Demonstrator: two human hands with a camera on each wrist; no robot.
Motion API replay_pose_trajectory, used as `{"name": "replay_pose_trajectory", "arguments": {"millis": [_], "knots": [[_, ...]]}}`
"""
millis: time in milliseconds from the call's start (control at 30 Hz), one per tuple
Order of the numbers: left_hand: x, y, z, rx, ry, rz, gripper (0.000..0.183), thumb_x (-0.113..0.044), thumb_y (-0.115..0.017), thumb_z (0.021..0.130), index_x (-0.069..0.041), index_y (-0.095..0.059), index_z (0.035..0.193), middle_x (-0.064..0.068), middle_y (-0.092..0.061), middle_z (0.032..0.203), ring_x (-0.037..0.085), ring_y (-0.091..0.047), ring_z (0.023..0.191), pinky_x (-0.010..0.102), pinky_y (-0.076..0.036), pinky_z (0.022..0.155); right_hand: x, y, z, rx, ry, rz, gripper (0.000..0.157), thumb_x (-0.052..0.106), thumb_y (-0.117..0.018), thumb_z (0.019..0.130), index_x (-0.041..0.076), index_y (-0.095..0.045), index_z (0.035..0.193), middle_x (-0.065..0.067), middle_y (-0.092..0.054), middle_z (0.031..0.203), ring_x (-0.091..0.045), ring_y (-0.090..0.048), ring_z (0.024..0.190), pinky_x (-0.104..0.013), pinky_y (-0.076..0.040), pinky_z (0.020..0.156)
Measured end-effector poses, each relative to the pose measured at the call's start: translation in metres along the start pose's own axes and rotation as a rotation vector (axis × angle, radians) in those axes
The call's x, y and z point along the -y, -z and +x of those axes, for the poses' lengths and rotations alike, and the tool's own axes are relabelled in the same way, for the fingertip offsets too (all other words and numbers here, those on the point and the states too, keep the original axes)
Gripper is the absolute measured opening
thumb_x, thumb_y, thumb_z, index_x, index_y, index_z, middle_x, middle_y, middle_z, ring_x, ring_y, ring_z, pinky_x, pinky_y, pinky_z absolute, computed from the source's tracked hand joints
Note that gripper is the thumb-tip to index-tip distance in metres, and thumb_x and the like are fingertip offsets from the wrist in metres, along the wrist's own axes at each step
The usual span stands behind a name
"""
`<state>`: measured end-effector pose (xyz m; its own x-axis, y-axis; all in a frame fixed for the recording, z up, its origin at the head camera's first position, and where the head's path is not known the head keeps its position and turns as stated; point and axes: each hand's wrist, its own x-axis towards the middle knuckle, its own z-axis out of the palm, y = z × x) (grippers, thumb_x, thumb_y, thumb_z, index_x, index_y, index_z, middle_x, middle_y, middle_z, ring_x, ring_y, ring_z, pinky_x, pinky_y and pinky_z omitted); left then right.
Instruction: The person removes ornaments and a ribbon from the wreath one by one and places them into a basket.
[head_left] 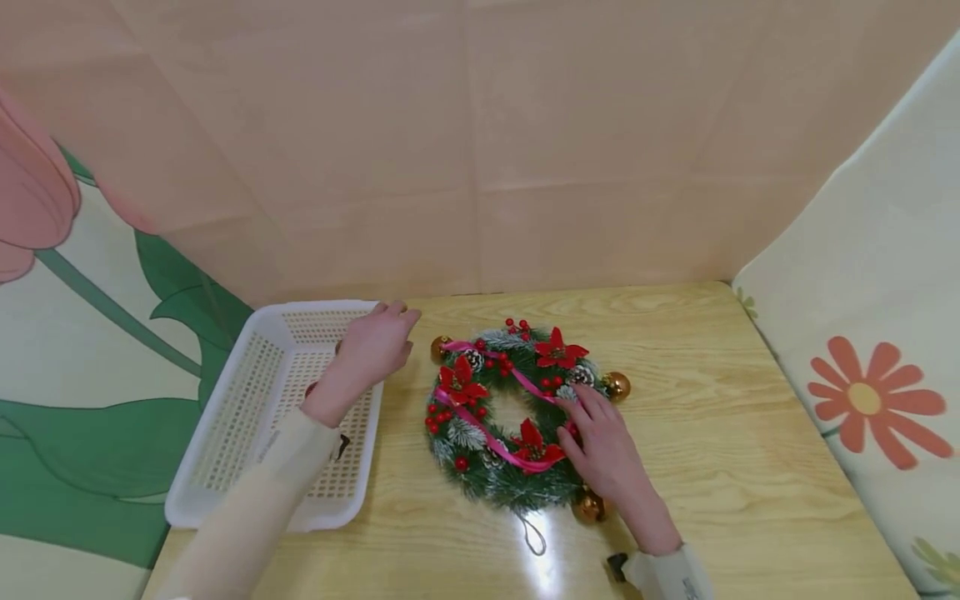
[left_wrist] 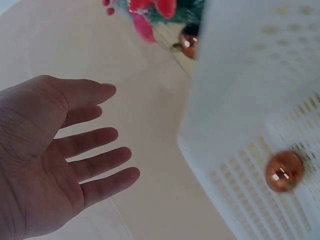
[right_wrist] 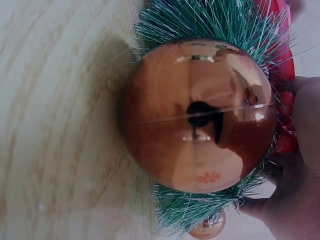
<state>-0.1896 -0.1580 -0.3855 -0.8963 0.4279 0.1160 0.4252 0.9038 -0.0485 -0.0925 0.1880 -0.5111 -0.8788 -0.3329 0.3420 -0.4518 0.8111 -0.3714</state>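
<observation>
A green Christmas wreath [head_left: 525,487] with red flowers, berries, pinecones and a pink ribbon lies flat on the table. Copper-coloured ball ornaments sit around its outer edge, one at the upper left [head_left: 440,348], one at the right [head_left: 617,386] and one at the lower right [head_left: 588,505]. My right hand [head_left: 606,446] rests on the wreath's right side, thumb and fingers spread among the berries. The lower-right ball looms large in the right wrist view. Over the right rim of a white plastic basket [head_left: 371,467], my left hand [head_left: 372,343] hovers with bare palm and loosely extended fingers.
Inside the basket lies another copper ball [left_wrist: 285,171]; my left forearm covers part of the basket. A dark cord loop [head_left: 534,537] extends from the wreath's near edge onto the wooden table [head_left: 720,467]. Fabric-covered walls [head_left: 600,167] stand behind and at both sides.
</observation>
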Motion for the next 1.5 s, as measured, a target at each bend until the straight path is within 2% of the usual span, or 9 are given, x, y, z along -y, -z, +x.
{"name": "replay_pose_trajectory", "arguments": {"millis": [200, 400, 533, 667, 800, 900, 1100, 1267, 1500], "knots": [[-0.012, -0.008, 0.026, 0.062, -0.006, -0.070, 0.049, -0.009, -0.063, 0.085, -0.012, -0.053, 0.133, 0.012, -0.056, 0.125, 0.033, -0.056, 0.107, 0.043, -0.054, 0.063, -0.001, -0.001, 0.000, -0.003, 0.001, -0.003, 0.041, 0.022, -0.065, 0.086, 0.009, -0.059, 0.124, -0.018, -0.043, 0.140, -0.037, -0.035, 0.130, -0.056, -0.029, 0.103], [-0.019, -0.040, 0.048, 0.187, 0.035, -0.083, 0.064, -0.011, -0.064, 0.087, -0.015, -0.038, 0.145, 0.015, -0.043, 0.142, 0.037, -0.048, 0.120, 0.048, -0.052, 0.077, -0.002, -0.002, -0.001, 0.008, -0.003, -0.012, 0.041, 0.023, -0.064, 0.088, 0.009, -0.058, 0.125, -0.017, -0.042, 0.141, -0.036, -0.034, 0.131, -0.055, -0.028, 0.104], [-0.027, -0.062, 0.057, 0.227, 0.071, -0.026, 0.063, -0.011, -0.058, 0.091, -0.018, -0.031, 0.148, 0.015, -0.040, 0.143, 0.038, -0.048, 0.119, 0.048, -0.052, 0.075, -0.001, -0.001, -0.001, 0.003, -0.004, -0.011, 0.041, 0.023, -0.064, 0.087, 0.009, -0.058, 0.125, -0.017, -0.042, 0.140, -0.036, -0.034, 0.131, -0.055, -0.028, 0.103], [-0.037, -0.074, 0.062, 0.263, 0.107, 0.009, 0.058, -0.007, -0.050, 0.095, -0.020, -0.031, 0.149, 0.014, -0.042, 0.141, 0.037, -0.053, 0.111, 0.046, -0.053, 0.071, 0.000, 0.001, 0.001, 0.009, -0.007, -0.009, 0.041, 0.024, -0.063, 0.089, 0.008, -0.058, 0.126, -0.017, -0.042, 0.141, -0.036, -0.033, 0.132, -0.055, -0.028, 0.104], [-0.040, -0.082, 0.067, 0.326, 0.129, -0.026, 0.059, -0.003, -0.051, 0.094, -0.020, -0.032, 0.148, 0.012, -0.043, 0.141, 0.038, -0.052, 0.112, 0.049, -0.051, 0.078, 0.000, 0.000, 0.001, 0.011, -0.008, -0.011, 0.041, 0.024, -0.064, 0.088, 0.008, -0.058, 0.126, -0.017, -0.042, 0.141, -0.036, -0.033, 0.131, -0.055, -0.027, 0.104], [-0.040, -0.085, 0.070, 0.355, 0.146, -0.069, 0.050, -0.005, -0.050, 0.096, -0.017, -0.039, 0.143, 0.012, -0.050, 0.134, 0.037, -0.053, 0.110, 0.050, -0.050, 0.081, 0.000, -0.001, 0.000, 0.005, -0.007, -0.012, 0.041, 0.023, -0.064, 0.087, 0.009, -0.058, 0.125, -0.017, -0.042, 0.141, -0.036, -0.033, 0.131, -0.055, -0.028, 0.104], [-0.038, -0.088, 0.068, 0.374, 0.162, -0.120, 0.023, -0.010, -0.047, 0.098, -0.015, -0.056, 0.118, 0.009, -0.062, 0.111, 0.029, -0.060, 0.096, 0.045, -0.051, 0.076, 0.001, -0.001, -0.001, 0.011, -0.006, -0.004, 0.041, 0.026, -0.061, 0.089, 0.009, -0.058, 0.126, -0.017, -0.042, 0.141, -0.036, -0.033, 0.132, -0.054, -0.026, 0.105], [-0.035, -0.092, 0.067, 0.371, 0.133, -0.119, 0.024, -0.007, -0.050, 0.096, -0.014, -0.060, 0.117, 0.008, -0.062, 0.110, 0.028, -0.060, 0.094, 0.044, -0.052, 0.076, 0.001, -0.001, -0.002, 0.011, -0.009, -0.001, 0.041, 0.026, -0.061, 0.090, 0.009, -0.058, 0.126, -0.017, -0.041, 0.142, -0.036, -0.033, 0.132, -0.054, -0.026, 0.105], [-0.033, -0.092, 0.067, 0.284, 0.113, -0.065, 0.024, -0.008, -0.049, 0.096, -0.016, -0.060, 0.116, 0.011, -0.060, 0.112, 0.029, -0.061, 0.089, 0.043, -0.052, 0.072, 0.000, -0.001, -0.002, 0.005, -0.002, -0.002, 0.041, 0.025, -0.062, 0.089, 0.009, -0.058, 0.126, -0.018, -0.041, 0.141, -0.036, -0.033, 0.131, -0.055, -0.027, 0.105]]}}
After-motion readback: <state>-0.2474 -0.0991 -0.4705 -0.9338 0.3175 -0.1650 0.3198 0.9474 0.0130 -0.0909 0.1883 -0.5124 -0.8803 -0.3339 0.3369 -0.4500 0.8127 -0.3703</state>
